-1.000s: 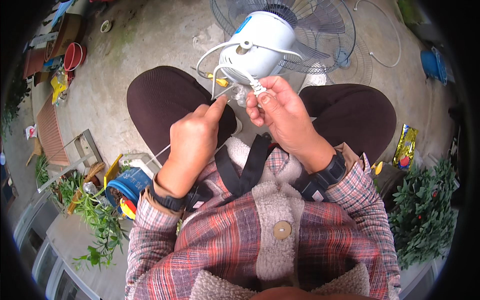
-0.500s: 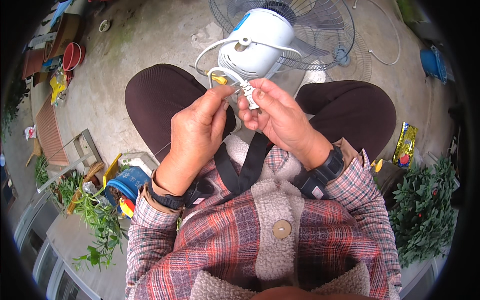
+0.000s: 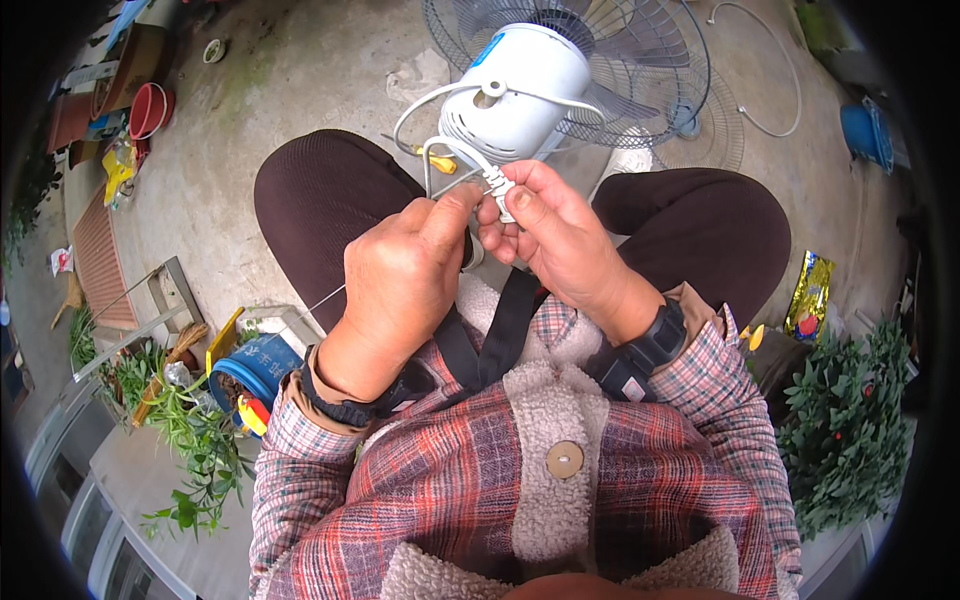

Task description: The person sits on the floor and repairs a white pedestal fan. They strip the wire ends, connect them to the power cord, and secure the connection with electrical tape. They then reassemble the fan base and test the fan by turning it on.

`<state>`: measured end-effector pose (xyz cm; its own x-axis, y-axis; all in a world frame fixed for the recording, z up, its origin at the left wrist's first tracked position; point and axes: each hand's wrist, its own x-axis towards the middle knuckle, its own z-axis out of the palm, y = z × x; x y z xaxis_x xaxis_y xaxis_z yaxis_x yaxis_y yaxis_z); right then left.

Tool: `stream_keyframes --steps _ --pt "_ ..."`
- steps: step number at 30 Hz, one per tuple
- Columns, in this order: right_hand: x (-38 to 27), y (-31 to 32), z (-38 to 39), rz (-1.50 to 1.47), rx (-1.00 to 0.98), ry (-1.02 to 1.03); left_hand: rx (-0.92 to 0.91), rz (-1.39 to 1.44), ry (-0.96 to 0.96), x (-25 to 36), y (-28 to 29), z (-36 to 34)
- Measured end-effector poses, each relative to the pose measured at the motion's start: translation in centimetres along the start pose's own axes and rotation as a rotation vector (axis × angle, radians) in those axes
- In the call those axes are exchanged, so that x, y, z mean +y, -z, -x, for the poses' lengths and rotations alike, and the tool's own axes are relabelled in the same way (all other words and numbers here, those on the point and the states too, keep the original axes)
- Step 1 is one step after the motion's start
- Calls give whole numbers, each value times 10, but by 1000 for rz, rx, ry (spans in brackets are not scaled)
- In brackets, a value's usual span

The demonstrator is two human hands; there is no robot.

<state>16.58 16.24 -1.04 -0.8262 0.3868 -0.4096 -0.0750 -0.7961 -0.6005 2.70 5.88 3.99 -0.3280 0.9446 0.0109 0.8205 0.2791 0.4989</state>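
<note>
Between my knees, my right hand (image 3: pixel 555 225) pinches a white power plug (image 3: pixel 499 190) by its ribbed neck. A white cord (image 3: pixel 455 145) loops up from the plug. My left hand (image 3: pixel 400 265) is closed just left of the plug, its fingertips almost at the cord. From under that hand a thin metal wire (image 3: pixel 328 297) sticks out toward the lower left; its other end is hidden in the fingers. Beyond my hands lies a fan's white motor housing (image 3: pixel 530 90), with cord wrapped round it and the dark blades (image 3: pixel 640 55) behind.
A yellow-handled tool (image 3: pixel 437 160) lies on the concrete by the housing. A loose wire guard (image 3: pixel 715 110) and a pale hose (image 3: pixel 790 85) are farther right. At left stand a blue bucket (image 3: pixel 255 370) with a plant and a red bucket (image 3: pixel 150 108). A leafy shrub (image 3: pixel 845 430) grows at right.
My left hand has turned slightly, its fingers now curled tighter with the thumb side up. The plug has shifted a little in my right fingers. The fan has stayed where it was.
</note>
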Motion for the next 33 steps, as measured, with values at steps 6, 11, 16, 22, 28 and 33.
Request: stream_keyframes --steps 6,11,16,22,28,33 --pt "-2 0 1 -113 -75 -48 94 207 -39 -5 -10 -2" --pt "-2 1 1 -175 -80 -62 107 193 -39 -5 -9 -2" --pt "-1 -1 1 -103 -13 -65 46 -185 -63 6 5 3" --pt "-1 -1 1 -81 -30 -77 92 292 -2 5 -1 -2" --pt "-3 1 3 -140 -76 -74 145 247 59 -5 1 -1" --pt "-3 0 2 -167 -77 -63 135 129 -14 -6 1 2"
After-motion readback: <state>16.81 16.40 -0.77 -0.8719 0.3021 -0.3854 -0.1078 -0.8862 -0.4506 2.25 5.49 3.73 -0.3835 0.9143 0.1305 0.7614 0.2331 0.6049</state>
